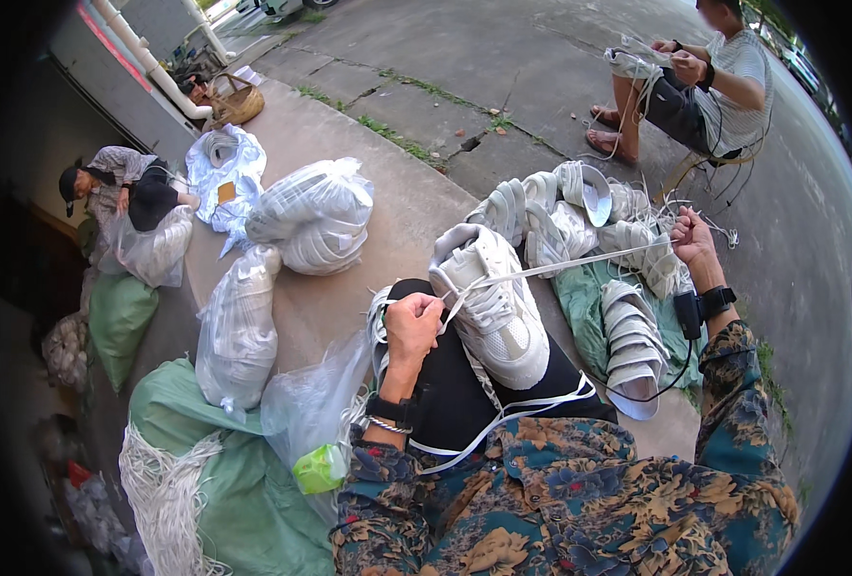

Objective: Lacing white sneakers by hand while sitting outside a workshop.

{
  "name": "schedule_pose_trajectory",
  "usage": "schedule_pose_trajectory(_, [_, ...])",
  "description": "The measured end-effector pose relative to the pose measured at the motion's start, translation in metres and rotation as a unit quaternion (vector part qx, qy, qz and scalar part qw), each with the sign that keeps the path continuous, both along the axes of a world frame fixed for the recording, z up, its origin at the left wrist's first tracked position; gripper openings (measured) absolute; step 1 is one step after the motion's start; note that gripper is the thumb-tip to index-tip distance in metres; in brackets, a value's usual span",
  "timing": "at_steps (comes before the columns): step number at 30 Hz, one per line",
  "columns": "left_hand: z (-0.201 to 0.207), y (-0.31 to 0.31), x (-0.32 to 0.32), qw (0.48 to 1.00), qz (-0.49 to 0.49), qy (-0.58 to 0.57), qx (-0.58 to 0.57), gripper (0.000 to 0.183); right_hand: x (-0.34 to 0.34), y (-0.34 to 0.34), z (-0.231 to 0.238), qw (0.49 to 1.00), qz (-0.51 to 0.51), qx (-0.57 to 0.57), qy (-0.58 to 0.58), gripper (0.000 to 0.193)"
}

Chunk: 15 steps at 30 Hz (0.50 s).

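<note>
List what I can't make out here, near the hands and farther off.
In the head view:
- Underside of the pale shoe: hidden by its upper.
- Inside of the left hand: hidden by its curled fingers.
- Whatever the lower-left green sack holds: its cloth covers it.
- Rest of the vehicle: cut off by the top edge.

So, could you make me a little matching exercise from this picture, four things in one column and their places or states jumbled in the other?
Column one
1. White-and-grey lace-up sneaker
2. Brown woven basket
3. Thick bundle of thin white cords
4. The person's right hand

Column two
A. Lying against the pale green fabric sack at lower left
B. Gripping a stretched flat white lace
C. On the lap, over the black trousers
D. By the white pipe at upper left

Right pairs: 1-C, 2-D, 3-A, 4-B
</note>
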State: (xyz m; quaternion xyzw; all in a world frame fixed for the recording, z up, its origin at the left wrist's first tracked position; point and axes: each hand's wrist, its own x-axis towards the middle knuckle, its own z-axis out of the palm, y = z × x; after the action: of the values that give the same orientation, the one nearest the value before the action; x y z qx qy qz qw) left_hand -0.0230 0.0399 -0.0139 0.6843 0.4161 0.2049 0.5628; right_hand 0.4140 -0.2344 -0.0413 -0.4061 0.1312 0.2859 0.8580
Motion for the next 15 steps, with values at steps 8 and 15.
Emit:
schedule_pose_trajectory(8, [-0.003,-0.003,0.006,0.999,0.026,0.024,0.035,0.013,-0.036,0.017,-0.012,0.998,0.028,-0.05,-0.01,0.016])
schedule_pose_trajectory(15, [0.004,-0.016,0.017,0.938,0.032,0.118,0.323,0.012,-0.144,0.098,0.011,0.917,0.292,-0.125,-0.241,0.018])
